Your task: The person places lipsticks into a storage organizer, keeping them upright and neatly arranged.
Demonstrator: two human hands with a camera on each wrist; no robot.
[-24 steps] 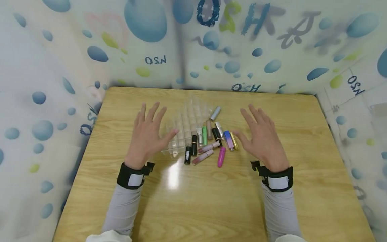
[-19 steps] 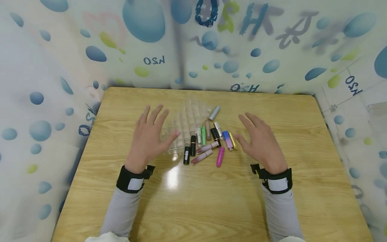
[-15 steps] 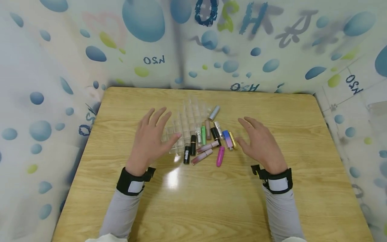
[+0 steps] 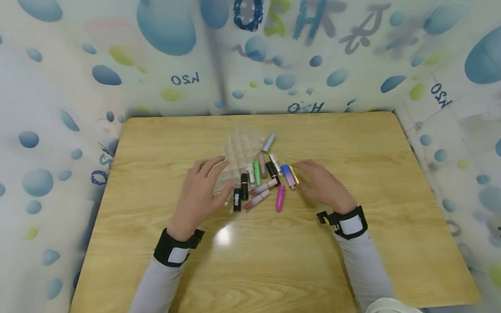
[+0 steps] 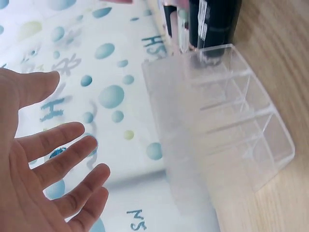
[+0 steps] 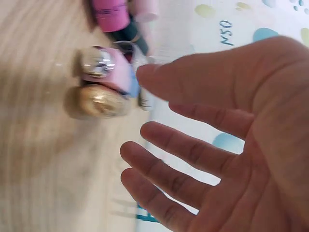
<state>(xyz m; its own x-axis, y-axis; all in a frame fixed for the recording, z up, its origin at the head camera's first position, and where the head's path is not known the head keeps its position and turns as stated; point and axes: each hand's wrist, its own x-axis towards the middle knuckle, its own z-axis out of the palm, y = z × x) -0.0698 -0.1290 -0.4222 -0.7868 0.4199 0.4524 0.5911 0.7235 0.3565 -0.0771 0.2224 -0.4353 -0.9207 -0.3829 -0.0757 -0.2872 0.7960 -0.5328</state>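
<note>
A transparent compartment organizer (image 4: 236, 148) stands on the table, with my left hand (image 4: 201, 191) over its near left side. That hand's fingers are spread and hold nothing; in the left wrist view they are apart from the organizer (image 5: 231, 111). Its thumb reaches toward a black lipstick tube (image 4: 237, 200) in the head view. My right hand (image 4: 322, 184) hovers at the right end of the lipstick pile, fingers relaxed and apart. Closest to it are a gold tube (image 4: 294, 174) and a blue-purple tube (image 4: 288, 176). In the right wrist view the gold tube (image 6: 99, 100) lies beyond the fingertips, ungripped.
Between the hands lie several more cosmetics: a magenta tube (image 4: 280, 198), a green tube (image 4: 257, 172), a silver tube (image 4: 268, 142) and two pinkish lip gloss tubes, one nearer (image 4: 256, 201). A patterned wall (image 4: 250, 82) borders the wooden table (image 4: 274, 261) at the back.
Both hands have come down and inward, the left toward the organizer's near side, the right toward the gold tube. The head view has shifted slightly; the cosmetics keep their arrangement.
</note>
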